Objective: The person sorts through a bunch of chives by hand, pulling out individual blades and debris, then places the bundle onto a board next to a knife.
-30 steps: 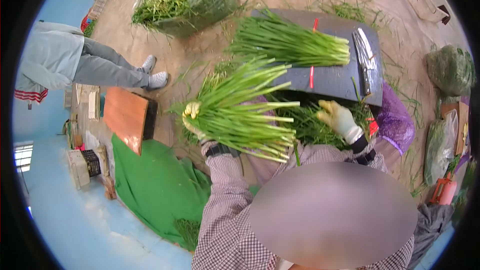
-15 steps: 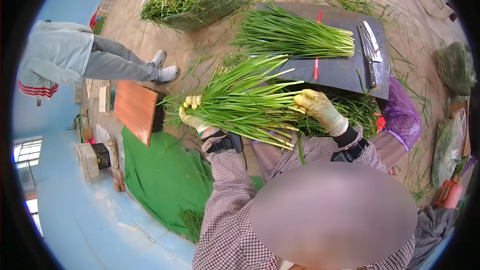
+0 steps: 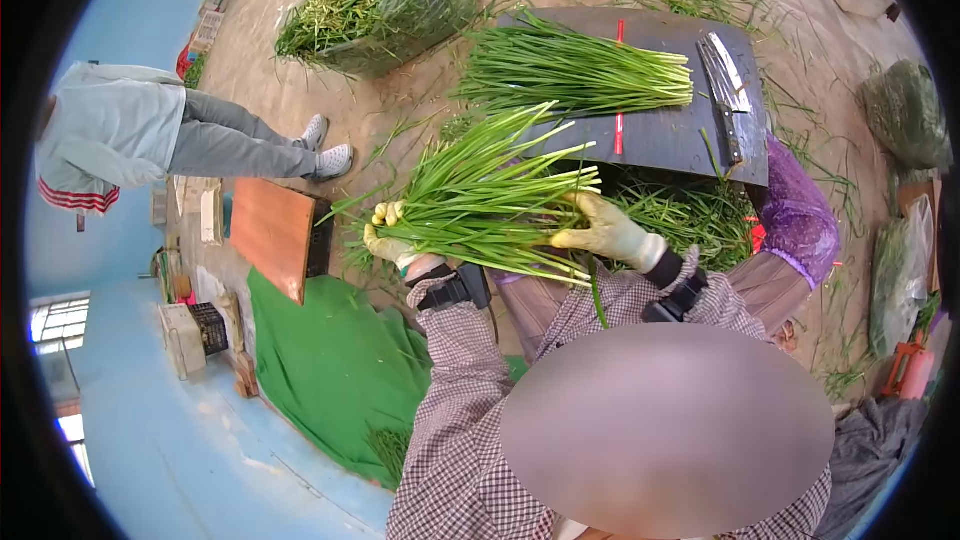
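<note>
A loose bunch of long green stalks [image 3: 480,205] lies across both of my gloved hands, with its pale ends toward the right. My left hand [image 3: 392,234] is wrapped round the leafy side of the bunch. At the pale ends, my right hand [image 3: 605,230] has its thumb and fingers around some stalks; its fingertips are partly hidden. Beyond it, a larger bunch [image 3: 590,70] rests on a dark board [image 3: 655,145], above a red strip [image 3: 619,133]. Two knives [image 3: 728,100] lie at the board's right side.
Bags of greens [image 3: 400,20] stand at the upper left. A person in grey trousers [image 3: 235,140] stands at the left, near an orange-brown board [image 3: 270,235]. Green cloth [image 3: 330,370] covers the lower left floor. Filled bags [image 3: 905,115] sit at the far right.
My right hand has moved slightly left and lower, further in along the pale stalk ends. My left hand still grips the bunch. The view has shifted slightly.
</note>
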Demonstrator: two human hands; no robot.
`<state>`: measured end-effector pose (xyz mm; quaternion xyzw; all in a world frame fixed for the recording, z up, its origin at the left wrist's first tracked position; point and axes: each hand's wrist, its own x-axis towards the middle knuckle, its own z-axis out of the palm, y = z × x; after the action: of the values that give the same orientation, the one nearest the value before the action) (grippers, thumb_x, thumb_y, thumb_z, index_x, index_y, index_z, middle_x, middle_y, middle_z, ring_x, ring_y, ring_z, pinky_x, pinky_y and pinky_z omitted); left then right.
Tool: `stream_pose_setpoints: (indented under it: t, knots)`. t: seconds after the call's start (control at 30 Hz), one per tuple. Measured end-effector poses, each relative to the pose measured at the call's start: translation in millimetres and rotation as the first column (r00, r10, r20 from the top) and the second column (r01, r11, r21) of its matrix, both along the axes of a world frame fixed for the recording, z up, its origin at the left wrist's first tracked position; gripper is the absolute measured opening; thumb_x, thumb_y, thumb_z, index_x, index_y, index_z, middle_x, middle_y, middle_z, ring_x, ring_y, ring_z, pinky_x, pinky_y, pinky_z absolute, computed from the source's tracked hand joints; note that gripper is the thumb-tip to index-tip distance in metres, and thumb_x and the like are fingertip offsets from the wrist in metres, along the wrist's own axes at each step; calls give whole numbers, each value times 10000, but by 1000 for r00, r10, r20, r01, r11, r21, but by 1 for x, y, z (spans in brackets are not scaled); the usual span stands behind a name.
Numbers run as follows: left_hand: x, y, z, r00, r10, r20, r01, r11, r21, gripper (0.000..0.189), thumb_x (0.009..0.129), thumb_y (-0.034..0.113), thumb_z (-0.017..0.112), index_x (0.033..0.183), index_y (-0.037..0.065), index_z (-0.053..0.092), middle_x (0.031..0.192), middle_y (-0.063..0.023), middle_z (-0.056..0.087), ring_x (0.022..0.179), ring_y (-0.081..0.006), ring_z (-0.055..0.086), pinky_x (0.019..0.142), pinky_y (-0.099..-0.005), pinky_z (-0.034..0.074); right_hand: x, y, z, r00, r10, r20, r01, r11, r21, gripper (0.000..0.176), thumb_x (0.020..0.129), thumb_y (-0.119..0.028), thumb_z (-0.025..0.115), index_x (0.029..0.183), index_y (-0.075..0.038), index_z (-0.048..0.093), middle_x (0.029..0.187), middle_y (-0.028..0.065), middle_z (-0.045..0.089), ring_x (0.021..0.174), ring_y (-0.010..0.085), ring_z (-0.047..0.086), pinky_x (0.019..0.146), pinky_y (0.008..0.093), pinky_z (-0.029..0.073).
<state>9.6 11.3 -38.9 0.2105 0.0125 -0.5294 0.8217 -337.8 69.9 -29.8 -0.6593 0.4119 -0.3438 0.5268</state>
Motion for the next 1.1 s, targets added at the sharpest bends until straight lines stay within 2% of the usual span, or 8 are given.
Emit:
stream_pose_setpoints:
  t: [0.3,0.43,0.53,0.63,0.73,0.87,0.97,1.1]
  knots:
    - [-4,7,6,1000,10,-27,-9,999,37,291,895,387,527,731,148,520,625,12,469,592,-158,450,598,-317,387,-16,12,17,993,-57,102,30,969,246,186,983,-204,639,984,-21,673,911,66,666,852,177,634,778,301,503]
    - [-2,6,-7,1000,-13,-19,14,999,35,278,889,373,515,731,145,521,633,6,483,585,-158,457,595,-322,394,-44,29,6,985,-71,-157,45,986,-161,213,1005,-246,581,954,-62,675,827,51,633,795,180,628,727,312,502]
    - [2,3,-10,999,-24,-42,25,999,21,228,869,338,499,745,147,499,626,15,455,596,-163,448,612,-330,409,-86,42,-19,960,-254,-116,272,942,194,236,1002,-284,565,954,-78,670,830,70,643,791,225,661,698,359,506]
    - [10,2,-12,998,-8,-59,10,1000,30,201,854,317,488,751,145,492,620,17,441,606,-169,450,624,-333,417,-135,56,-48,519,-70,-852,151,989,10,326,945,-422,622,970,-102,678,898,77,673,867,259,683,727,387,518]
    - [7,3,-10,998,4,-62,-2,1000,31,204,851,317,488,749,141,501,620,11,449,615,-175,463,629,-334,421,-127,59,-13,307,-214,-927,-164,948,-273,342,915,-443,652,976,-108,680,975,76,663,936,251,663,800,385,510]
    - [6,0,-14,997,25,-76,-24,1000,18,253,865,330,527,724,120,519,667,-1,508,592,-168,469,601,-329,412,-45,19,47,695,-510,-507,50,738,-673,131,875,-228,693,964,-133,685,913,34,624,923,247,615,857,410,484]
    - [-5,0,-2,997,9,-71,-6,999,41,245,862,328,535,731,122,518,663,1,491,598,-167,458,610,-326,410,2,-7,44,776,-492,-395,-58,568,-821,470,860,-111,603,1318,-219,604,1199,14,552,1133,212,541,1022,399,443]
    - [4,0,-3,998,-7,-59,8,1000,20,231,862,320,532,739,125,512,661,1,470,616,-166,457,626,-336,413,17,-26,29,886,-357,-295,-35,584,-811,164,828,-132,636,985,-165,668,1238,34,588,1204,244,542,1071,422,432]
